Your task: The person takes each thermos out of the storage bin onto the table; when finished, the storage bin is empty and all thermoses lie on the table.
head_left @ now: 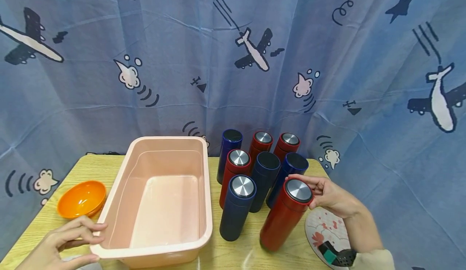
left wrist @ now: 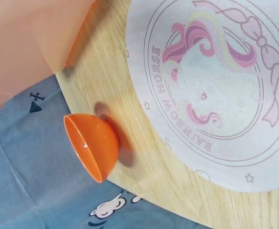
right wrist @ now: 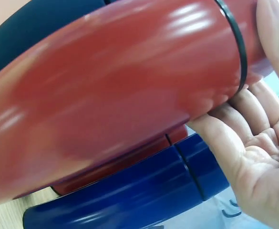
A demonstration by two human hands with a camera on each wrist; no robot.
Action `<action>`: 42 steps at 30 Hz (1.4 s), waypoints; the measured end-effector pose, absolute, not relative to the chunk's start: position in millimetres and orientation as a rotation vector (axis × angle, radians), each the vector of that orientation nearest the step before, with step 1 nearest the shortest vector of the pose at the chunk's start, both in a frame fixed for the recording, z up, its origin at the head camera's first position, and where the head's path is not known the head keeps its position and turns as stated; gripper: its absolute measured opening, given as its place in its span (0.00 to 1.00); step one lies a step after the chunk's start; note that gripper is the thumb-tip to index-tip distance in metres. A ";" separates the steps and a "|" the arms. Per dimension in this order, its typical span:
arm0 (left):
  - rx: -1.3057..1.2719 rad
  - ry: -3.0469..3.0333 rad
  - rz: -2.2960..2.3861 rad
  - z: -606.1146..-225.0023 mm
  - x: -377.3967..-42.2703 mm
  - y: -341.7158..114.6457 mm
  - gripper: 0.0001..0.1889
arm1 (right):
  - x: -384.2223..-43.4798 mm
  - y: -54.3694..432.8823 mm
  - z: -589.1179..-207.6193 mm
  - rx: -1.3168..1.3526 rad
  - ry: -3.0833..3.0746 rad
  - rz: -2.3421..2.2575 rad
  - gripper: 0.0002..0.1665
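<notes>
My left hand (head_left: 67, 241) pinches the front left corner of a pale pink plastic basin (head_left: 208, 205), fingers over the rim and thumb lower down. Nothing lies in the basin. On the right, my right hand (head_left: 336, 197) grips a red thermos flask (head_left: 282, 225) near its silver-topped cap. The flask leans a little; in the right wrist view its body (right wrist: 120, 90) crosses most of the picture. Just left of it a dark blue flask (head_left: 236, 213) stands upright. Behind them are several more red and blue flasks, including a blue one (head_left: 291, 169) close to my right fingertips.
An orange bowl (head_left: 81, 199) sits left of the basin, near the table's edge. A round white mat (left wrist: 215, 162) with a horse print lies on the wooden table (left wrist: 144, 167). Another round mat (head_left: 325, 229) is under my right forearm. A blue printed curtain (head_left: 204, 59) hangs behind.
</notes>
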State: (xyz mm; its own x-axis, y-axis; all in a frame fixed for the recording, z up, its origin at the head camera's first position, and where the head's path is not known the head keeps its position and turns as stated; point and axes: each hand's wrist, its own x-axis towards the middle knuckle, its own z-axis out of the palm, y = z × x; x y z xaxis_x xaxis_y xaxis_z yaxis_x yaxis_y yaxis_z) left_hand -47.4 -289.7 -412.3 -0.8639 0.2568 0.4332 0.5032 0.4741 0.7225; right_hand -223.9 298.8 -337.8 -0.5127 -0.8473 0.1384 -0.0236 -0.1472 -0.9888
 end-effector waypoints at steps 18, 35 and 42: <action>-0.652 -2.455 -1.360 -412.2 -48.0 -289.5 0.21 | -246.7 282.1 -355.9 -0.938 1.489 -1.727 0.34; -0.709 -2.481 -1.297 -406.8 -51.2 -290.0 0.21 | -245.5 268.3 -363.5 -0.895 1.545 -1.747 0.35; -0.745 -2.616 -1.229 -399.3 -51.5 -299.5 0.18 | -246.1 266.3 -367.2 -0.850 1.585 -1.760 0.35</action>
State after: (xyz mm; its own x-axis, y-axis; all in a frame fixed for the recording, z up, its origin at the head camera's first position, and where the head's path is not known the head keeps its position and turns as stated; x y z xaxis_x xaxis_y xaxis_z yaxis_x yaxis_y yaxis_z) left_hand -51.5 -299.5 -399.3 -0.8640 0.3705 0.3410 0.4990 0.5394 0.6782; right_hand -246.1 266.3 -367.2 -0.6040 -0.7948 0.0594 0.0239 -0.0926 -0.9954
